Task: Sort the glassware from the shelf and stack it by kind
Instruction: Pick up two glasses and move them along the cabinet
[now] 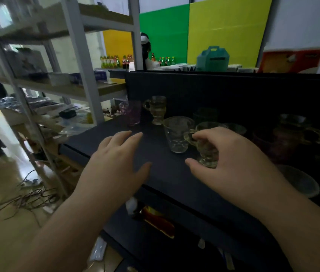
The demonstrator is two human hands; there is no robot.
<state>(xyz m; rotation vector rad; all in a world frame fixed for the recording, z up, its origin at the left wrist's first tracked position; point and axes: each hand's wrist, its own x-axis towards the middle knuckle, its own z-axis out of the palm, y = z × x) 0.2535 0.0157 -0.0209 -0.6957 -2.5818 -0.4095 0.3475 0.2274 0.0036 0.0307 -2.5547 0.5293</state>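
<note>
My right hand grips a small clear footed glass mug with a handle, low over the dark shelf. Just left of it stands a wider clear cup. A second footed mug stands further back, with a purple tumbler to its left. My left hand hovers open over the bare shelf, fingers spread, holding nothing. More glassware sits in shadow to the right, including a dark handled cup and a clear bowl.
A grey metal rack with boxes and clutter stands to the left. Loose cables lie on the floor beneath it. A person stands behind the dark shelf unit near bottles and a teal box.
</note>
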